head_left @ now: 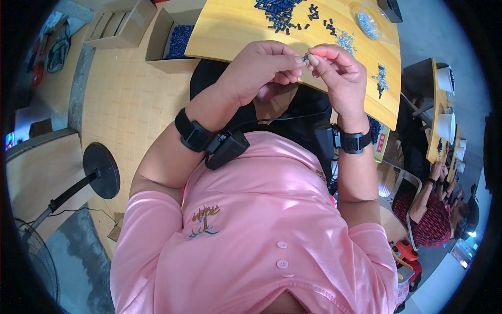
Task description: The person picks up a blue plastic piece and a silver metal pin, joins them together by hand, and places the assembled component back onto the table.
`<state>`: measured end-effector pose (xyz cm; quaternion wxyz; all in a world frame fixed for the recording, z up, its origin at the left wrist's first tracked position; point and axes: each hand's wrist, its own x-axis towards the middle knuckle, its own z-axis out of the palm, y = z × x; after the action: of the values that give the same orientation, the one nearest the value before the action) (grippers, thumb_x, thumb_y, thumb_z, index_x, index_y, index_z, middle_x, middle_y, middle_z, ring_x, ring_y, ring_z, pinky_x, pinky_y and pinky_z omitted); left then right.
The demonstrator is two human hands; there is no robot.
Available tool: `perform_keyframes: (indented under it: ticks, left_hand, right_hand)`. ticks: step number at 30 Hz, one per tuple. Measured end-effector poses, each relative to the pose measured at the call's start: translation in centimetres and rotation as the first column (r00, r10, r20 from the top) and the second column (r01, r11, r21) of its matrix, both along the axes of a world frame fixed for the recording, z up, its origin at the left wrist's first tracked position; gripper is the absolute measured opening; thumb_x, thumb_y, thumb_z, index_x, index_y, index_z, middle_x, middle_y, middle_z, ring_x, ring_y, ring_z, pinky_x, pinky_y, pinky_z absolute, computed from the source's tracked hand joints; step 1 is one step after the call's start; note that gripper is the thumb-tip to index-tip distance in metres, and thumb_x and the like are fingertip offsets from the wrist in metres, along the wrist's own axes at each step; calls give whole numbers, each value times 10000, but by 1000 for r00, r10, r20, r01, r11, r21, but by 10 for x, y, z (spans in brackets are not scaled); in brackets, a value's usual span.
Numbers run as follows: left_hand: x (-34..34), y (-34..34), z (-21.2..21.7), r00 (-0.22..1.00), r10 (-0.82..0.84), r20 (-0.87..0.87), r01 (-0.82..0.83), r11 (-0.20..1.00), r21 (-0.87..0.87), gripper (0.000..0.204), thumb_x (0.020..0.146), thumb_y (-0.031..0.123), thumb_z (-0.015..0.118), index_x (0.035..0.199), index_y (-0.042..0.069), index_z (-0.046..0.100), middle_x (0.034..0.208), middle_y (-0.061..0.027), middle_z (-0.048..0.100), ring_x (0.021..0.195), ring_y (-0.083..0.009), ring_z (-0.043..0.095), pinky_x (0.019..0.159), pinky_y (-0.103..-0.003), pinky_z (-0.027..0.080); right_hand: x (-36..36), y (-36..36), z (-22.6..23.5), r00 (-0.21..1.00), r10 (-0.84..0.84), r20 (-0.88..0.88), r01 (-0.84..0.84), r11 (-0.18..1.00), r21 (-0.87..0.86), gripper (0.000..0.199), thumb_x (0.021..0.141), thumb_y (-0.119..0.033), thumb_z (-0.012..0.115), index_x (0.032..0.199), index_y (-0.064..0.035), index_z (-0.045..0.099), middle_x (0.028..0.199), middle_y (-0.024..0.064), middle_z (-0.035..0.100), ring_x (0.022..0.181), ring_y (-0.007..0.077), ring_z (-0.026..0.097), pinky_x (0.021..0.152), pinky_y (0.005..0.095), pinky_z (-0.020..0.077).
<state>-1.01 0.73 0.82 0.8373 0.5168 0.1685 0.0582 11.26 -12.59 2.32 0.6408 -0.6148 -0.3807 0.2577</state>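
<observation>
Just above the near edge of the wooden table (225, 36), my left hand (266, 67) and my right hand (341, 73) meet fingertip to fingertip. Both are closed in a pinch around a tiny dark piece (306, 57), mostly hidden by the fingers. Beyond them lies a heap of small dark blue parts (277, 13), with a few strays. Small pale, silvery pieces (345, 42) are scattered just past my right hand. More of these lie in a clear round dish (386, 37). To the right sits a small cluster of pale and dark pieces (381, 79).
A cardboard box (154, 47) of dark blue parts stands left of the table, another carton (117, 26) beyond it. A black fan (101, 170) is at the left. At the right, another person (426, 214) works at a table holding white bowls (445, 125).
</observation>
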Motion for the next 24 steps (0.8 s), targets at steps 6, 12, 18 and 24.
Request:
perform_keyframes:
  ticks: [6,12,18,24]
  left_hand:
    - [-2,0,1,1000,16,-18,-16,999,28,187,845,161,616,942,2,629,798,-52,637,702,-98,589,663,-215,474]
    - [-3,1,3,1000,28,7,-28,999,26,207,842,155,624,960,-15,627,812,-65,641,709,-107,590,665,-222,470]
    - [-3,4,1,1000,23,6,-23,1000,1,202,846,148,618,959,-18,627,824,-65,642,708,-105,590,663,-221,470]
    - [-3,1,6,999,39,-34,-43,991,-125,202,861,151,592,973,-15,619,887,-76,643,782,-119,618,749,-243,503]
  right_hand:
    - [13,2,10,945,126,302,-103,991,-89,106,787,25,624,890,7,646,840,31,605,728,69,565,622,179,457]
    - [13,6,14,892,166,420,-133,985,-106,94,762,27,630,852,6,639,803,60,610,719,131,582,618,223,461]
    - [6,11,17,674,87,733,-83,996,-42,154,736,24,619,888,0,622,802,106,600,707,208,589,637,271,475]
    - [-9,7,17,659,77,749,-76,996,-35,298,704,-31,672,984,-3,573,873,131,562,732,249,568,660,310,480]
